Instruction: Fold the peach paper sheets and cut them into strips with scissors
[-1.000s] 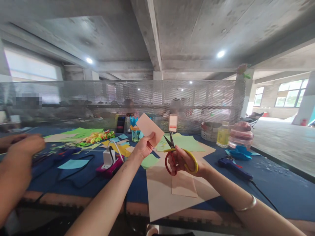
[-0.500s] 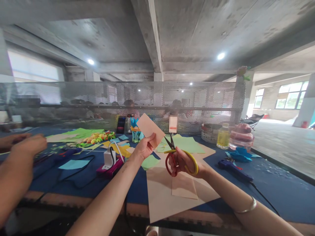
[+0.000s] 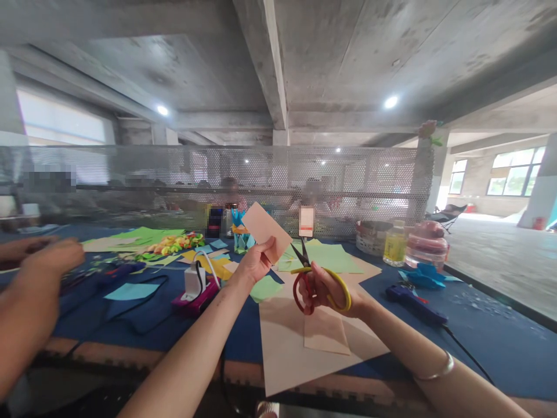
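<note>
Between thumb and fingers, my left hand pinches a tilted pinkish sheet of paper above the table. My right hand has its fingers through the handles of a pair of scissors, one loop red and the other yellow. The dark blades are parted and point up, with their tips close to the paper's right corner; whether they touch it I cannot tell. Below my hands lie a large beige sheet and, on it, a smaller pinkish piece.
A purple power strip with a white charger stands left of my forearm. Green paper lies behind my hands. A blue glue gun, a blue paper flower and a yellow bottle are at right. Another person's hands work at left.
Almost nothing differs. The view has shifted very slightly; both hands, the paper and the parted scissors keep their places.
</note>
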